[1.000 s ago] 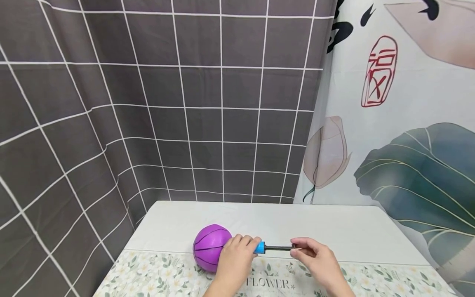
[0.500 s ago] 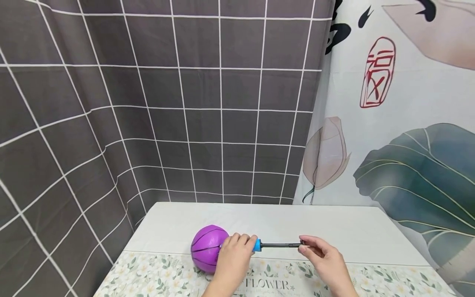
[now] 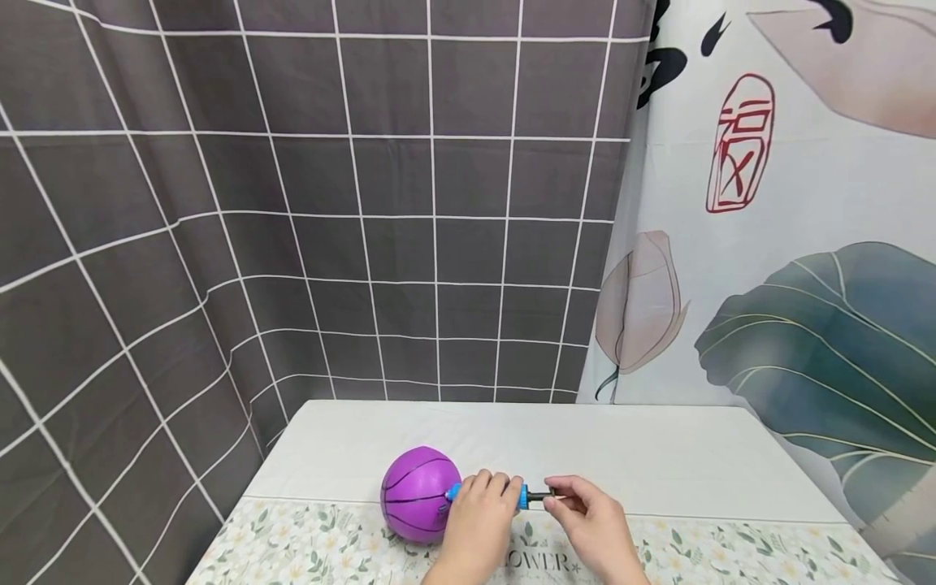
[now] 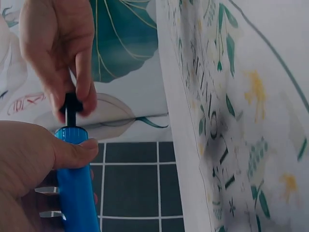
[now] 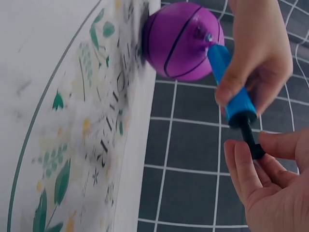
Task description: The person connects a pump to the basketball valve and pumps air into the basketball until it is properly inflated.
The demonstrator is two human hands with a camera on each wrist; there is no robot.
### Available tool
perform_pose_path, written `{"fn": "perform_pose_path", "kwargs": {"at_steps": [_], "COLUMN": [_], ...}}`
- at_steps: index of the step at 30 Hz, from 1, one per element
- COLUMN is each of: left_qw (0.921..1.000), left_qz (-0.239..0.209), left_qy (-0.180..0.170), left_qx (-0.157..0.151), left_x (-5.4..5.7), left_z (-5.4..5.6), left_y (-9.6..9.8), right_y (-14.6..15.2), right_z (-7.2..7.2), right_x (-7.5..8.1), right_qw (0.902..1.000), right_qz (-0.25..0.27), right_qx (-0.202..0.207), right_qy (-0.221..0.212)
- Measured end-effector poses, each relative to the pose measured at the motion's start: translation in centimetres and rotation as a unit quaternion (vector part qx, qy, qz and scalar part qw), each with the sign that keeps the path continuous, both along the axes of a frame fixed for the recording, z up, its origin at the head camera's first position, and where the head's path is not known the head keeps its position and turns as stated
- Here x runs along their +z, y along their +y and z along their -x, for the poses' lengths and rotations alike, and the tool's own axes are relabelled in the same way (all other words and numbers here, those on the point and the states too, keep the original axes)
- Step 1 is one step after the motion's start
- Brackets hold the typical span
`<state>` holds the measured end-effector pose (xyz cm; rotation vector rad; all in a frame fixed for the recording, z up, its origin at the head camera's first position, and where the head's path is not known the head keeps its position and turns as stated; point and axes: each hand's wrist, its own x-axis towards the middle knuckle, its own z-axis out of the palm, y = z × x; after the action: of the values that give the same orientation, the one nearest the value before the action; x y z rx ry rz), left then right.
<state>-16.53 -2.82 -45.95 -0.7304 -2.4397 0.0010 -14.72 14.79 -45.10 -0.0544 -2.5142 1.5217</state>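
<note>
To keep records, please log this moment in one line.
left hand grips blue pump | right hand pinches black handle | rod partly out | purple ball on table, at pump tip

In the head view, a dark curtain with white grid lines [image 3: 468, 187] spans from nine o'clock round past twelve, with folds near nine. A white curtain [image 3: 676, 171] hangs beside it toward two. On that pale cloth, black brush marks [image 3: 664, 71] sit between one and two, a red stamp [image 3: 740, 145] at two, and a pinkish petal [image 3: 877, 69] farther out. A pale pink bud [image 3: 643, 301] is at three, and a large teal leaf [image 3: 826, 325] just past three beyond it. At six, the bench [image 3: 621, 455] has a white far part; its near part bears a floral print [image 3: 292, 536] and partly hidden dark lettering [image 3: 544, 561].
</note>
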Motion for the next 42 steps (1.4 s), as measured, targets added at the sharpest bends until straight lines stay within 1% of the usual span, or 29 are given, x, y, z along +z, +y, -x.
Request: {"fn": "perform_pose_path", "kwargs": {"at_steps": [4, 7, 10, 13, 16, 19, 21, 25, 30, 35, 39, 42], "left_qw": [0.9999, 0.9992, 0.998, 0.9973, 0.9968, 0.9963, 0.996, 0.9964, 0.9981, 0.9988, 0.9994, 0.9996], "left_qz": [-0.01, -0.03, -0.05, -0.062, -0.072, -0.08, -0.084, -0.082, -0.057, -0.038, -0.03, -0.026], "left_qy": [-0.006, -0.013, -0.023, -0.026, -0.027, -0.023, -0.021, -0.004, 0.02, 0.029, 0.017, 0.004], "left_qx": [-0.006, -0.021, -0.032, -0.029, -0.023, -0.023, -0.025, -0.023, -0.008, -0.006, -0.006, -0.009], "left_x": [-0.3, -0.4, -0.3, -0.2, 0.0, 0.1, 0.2, 0.4, 0.3, 0.0, -0.1, -0.2], "left_z": [-0.1, 0.0, 0.2, 0.5, 0.7, 0.9, 1.0, 0.9, 0.6, 0.2, 0.0, -0.1], "left_y": [0.1, -0.4, -1.0, -1.5, -2.0, -2.4, -2.5, -2.6, -2.1, -1.1, -0.2, 0.3], "right_y": [-0.1, 0.3, 1.2, 2.2, 3.5, 4.8, 5.4, 5.8, 4.9, 3.0, 1.4, 0.4], "right_z": [-0.1, -0.2, -0.1, 0.0, 0.1, 0.1, 0.1, 0.1, 0.1, -0.1, -0.1, 0.0], "right_x": [0.0, 0.1, 0.3, 0.8, 1.3, 1.7, 1.8, 1.7, 1.0, 0.6, 0.3, 0.2], "right_qw": [0.9997, 0.9992, 0.9989, 0.9985, 0.9976, 0.997, 0.9964, 0.9952, 0.9971, 0.9992, 0.9997, 0.9997], "right_qz": [0.013, 0.022, 0.033, 0.04, 0.041, 0.039, 0.039, 0.052, 0.037, 0.005, -0.014, -0.022], "right_qx": [0.016, 0.015, 0.009, -0.003, -0.013, -0.014, -0.016, -0.018, -0.019, -0.03, -0.022, -0.007], "right_qy": [-0.016, -0.03, -0.031, -0.038, -0.054, -0.066, -0.073, -0.082, -0.063, -0.024, -0.003, -0.003]}}
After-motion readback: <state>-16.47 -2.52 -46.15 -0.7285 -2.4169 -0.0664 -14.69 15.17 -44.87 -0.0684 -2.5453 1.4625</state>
